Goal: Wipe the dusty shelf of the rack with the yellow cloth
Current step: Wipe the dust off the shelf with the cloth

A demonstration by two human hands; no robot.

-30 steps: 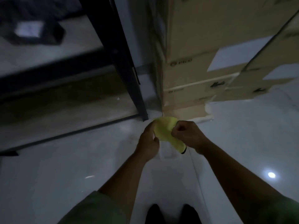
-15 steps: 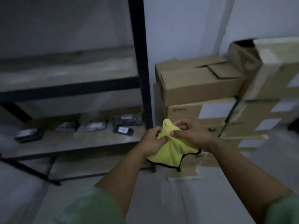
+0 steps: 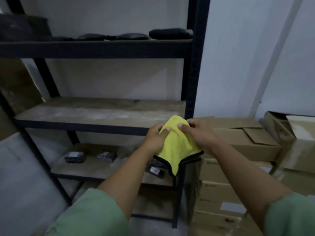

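A yellow cloth (image 3: 177, 143) with a black hem hangs bunched between both hands, in front of the rack's right post. My left hand (image 3: 156, 138) grips its left side and my right hand (image 3: 197, 135) pinches its top right. Just behind and left of the cloth lies the dusty wooden shelf (image 3: 95, 113) of the black metal rack (image 3: 196, 65), bare and streaked with pale dust. The cloth is a little in front of the shelf's right front corner, not touching the board.
Dark flat items (image 3: 170, 34) lie on the shelf above. Small black packets (image 3: 75, 156) sit on the shelf below. Stacked cardboard boxes (image 3: 238, 147) stand right of the rack, against a pale wall. A brown carton (image 3: 15, 86) is at far left.
The view has swung up from the floor to the rack's middle shelves. Both hands have kept hold of the cloth and lifted it to the level of the dusty shelf.
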